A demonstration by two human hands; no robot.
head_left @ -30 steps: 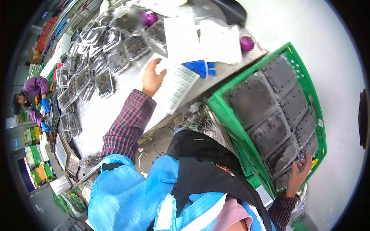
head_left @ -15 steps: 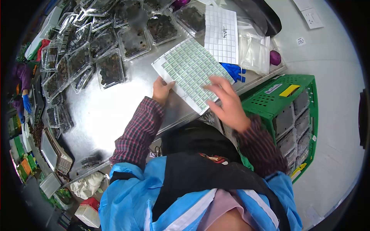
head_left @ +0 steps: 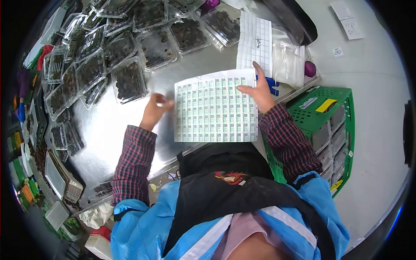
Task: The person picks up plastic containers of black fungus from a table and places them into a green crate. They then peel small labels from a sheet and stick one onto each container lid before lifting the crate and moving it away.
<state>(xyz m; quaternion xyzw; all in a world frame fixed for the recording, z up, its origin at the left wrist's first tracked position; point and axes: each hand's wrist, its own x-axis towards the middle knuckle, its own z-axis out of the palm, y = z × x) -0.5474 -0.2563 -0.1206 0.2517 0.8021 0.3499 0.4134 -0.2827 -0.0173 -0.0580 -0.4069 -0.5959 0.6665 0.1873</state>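
A sheet of small green-and-white printed labels (head_left: 215, 110) is held up over the front edge of the metal table, its rows now level. My right hand (head_left: 262, 92) grips its upper right corner, thumb on the front face and fingers along the edge. My left hand (head_left: 154, 112) is beside the sheet's left edge, fingers curled together with the tips close to it. Whether those fingertips pinch the edge or a small label I cannot make out. Behind the right hand lies a white gridded sheet with handwriting (head_left: 255, 41), with a blue glove (head_left: 273, 86) partly hidden below.
Clear plastic boxes with dark contents (head_left: 156, 48) are piled across the back and left of the metal table (head_left: 112, 136). A scale (head_left: 65, 175) stands at left. Clear bags (head_left: 288, 65) lie at right, above a green crate (head_left: 320, 104) of boxes. Another person's blue-gloved hand (head_left: 21, 112) shows far left.
The label sheet has turned from slanted to square. My right hand has gone from hovering over it to gripping its upper right corner. My left hand has shifted left, off its lower edge.
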